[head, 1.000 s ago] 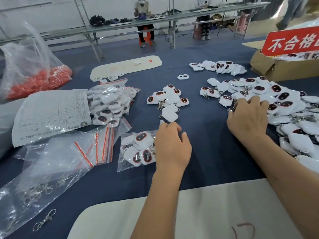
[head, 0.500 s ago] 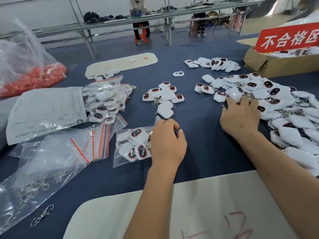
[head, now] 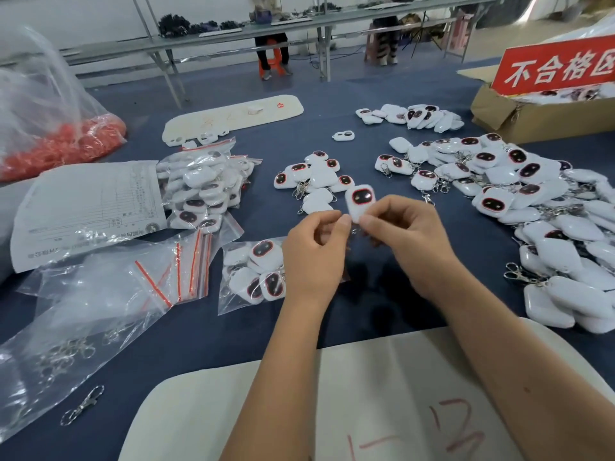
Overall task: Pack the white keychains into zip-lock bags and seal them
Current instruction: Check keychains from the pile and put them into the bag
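Head view looks down past both forearms, and plenty stays unclear from where it sits. Under the left hand [head: 314,254] the open end of the part-filled zip-lock bag [head: 248,277] is covered, so whether that hand grips the bag's mouth or only hovers above it cannot be told; its fingers are curled, thumb and forefinger tips drawn together close to the keychain. The right hand [head: 404,241] pinches one white keychain [head: 359,202] by its lower edge between thumb and forefinger, face up, dark red-rimmed window showing. Its metal clasp is lost behind the fingers. That keychain is held above the blue table [head: 382,294], just past the bag and near the small cluster of keychains [head: 314,176] beyond the hands. The big loose heap [head: 539,221] runs off the right edge. At left, a stack of empty bags with red seals [head: 179,271] lies beside a filled pile of bags [head: 206,186], partly under a printed sheet [head: 90,207]. The red sign [head: 559,66] on the cardboard box [head: 499,114] is cut off.
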The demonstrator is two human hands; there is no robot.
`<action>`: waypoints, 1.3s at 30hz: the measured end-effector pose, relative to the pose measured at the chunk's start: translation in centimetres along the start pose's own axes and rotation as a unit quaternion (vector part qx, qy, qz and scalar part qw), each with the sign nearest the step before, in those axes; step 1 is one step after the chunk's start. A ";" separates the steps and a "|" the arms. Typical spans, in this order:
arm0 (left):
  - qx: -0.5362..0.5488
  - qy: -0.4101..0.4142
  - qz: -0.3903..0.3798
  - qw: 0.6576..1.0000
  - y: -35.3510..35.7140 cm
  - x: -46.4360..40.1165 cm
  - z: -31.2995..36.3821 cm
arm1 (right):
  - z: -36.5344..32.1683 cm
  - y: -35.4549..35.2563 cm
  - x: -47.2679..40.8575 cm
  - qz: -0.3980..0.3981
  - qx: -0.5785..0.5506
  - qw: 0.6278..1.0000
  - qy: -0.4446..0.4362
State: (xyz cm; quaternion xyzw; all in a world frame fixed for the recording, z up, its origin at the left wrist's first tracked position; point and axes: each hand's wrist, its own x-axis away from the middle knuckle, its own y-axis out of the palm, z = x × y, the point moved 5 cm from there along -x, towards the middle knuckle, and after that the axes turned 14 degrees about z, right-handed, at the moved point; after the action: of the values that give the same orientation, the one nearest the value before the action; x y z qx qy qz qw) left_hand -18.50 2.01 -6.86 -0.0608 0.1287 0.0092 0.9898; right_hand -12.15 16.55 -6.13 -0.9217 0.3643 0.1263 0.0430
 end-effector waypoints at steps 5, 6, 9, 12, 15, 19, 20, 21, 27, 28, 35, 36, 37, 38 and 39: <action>0.022 -0.009 -0.016 1.000 -0.2 0.1 0.3 | 0.3 1.5 2.0 -0.088 -0.003 0.996 -0.010; 0.026 -0.016 -0.020 0.999 -0.2 0.1 0.3 | 0.3 1.3 2.0 -0.085 0.007 0.996 -0.016; 0.052 -0.054 -0.014 0.997 -0.2 0.1 0.2 | 0.4 1.2 2.1 -0.079 0.034 0.996 -0.036; 0.076 -0.088 -0.001 0.993 -0.4 0.1 0.0 | 0.2 1.3 2.4 -0.078 0.049 0.995 -0.043; 0.091 -0.110 -0.007 0.990 -0.3 0.0 -0.2 | 0.1 1.3 2.5 -0.049 0.061 0.995 -0.054; 0.085 -0.094 -0.030 0.991 0.1 0.0 -0.3 | 0.5 1.1 2.1 0.002 0.065 0.997 -0.044; 0.076 -0.084 -0.033 0.993 0.2 0.1 -0.3 | 0.7 1.1 2.0 -0.001 0.055 0.998 -0.030; 0.066 -0.075 -0.035 0.994 0.2 0.1 -0.3 | 0.9 1.2 1.9 -0.005 0.047 0.999 -0.021; 0.037 -0.047 -0.050 0.997 0.2 0.1 -0.4 | 1.1 1.3 1.7 -0.014 0.070 0.996 -0.050; 0.037 -0.047 -0.050 0.997 0.2 0.1 -0.3 | 1.1 1.3 1.7 -0.015 0.068 0.996 -0.049; 0.033 -0.021 -0.043 0.998 0.0 0.2 0.0 | 0.8 1.5 1.9 -0.023 0.033 0.999 -0.030; 0.033 -0.017 -0.039 0.999 -0.1 0.2 0.0 | 0.8 1.5 1.9 -0.023 0.033 0.999 -0.028; 0.034 -0.014 -0.035 0.999 -0.2 0.2 0.0 | 0.8 1.4 1.9 -0.021 0.034 0.999 -0.027; 0.032 -0.010 -0.034 0.999 -0.2 0.3 0.0 | 0.8 1.4 1.8 -0.018 0.033 0.999 -0.025; 0.028 -0.007 -0.036 0.999 -0.2 0.3 0.0 | 0.8 1.3 1.8 -0.014 0.031 0.999 -0.024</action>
State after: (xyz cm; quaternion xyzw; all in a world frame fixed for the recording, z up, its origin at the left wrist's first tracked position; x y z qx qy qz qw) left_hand -18.18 1.87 -6.91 -0.0379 0.1198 -0.0296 0.9916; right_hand -11.91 14.53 -7.33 -0.9216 0.3541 0.1359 0.0822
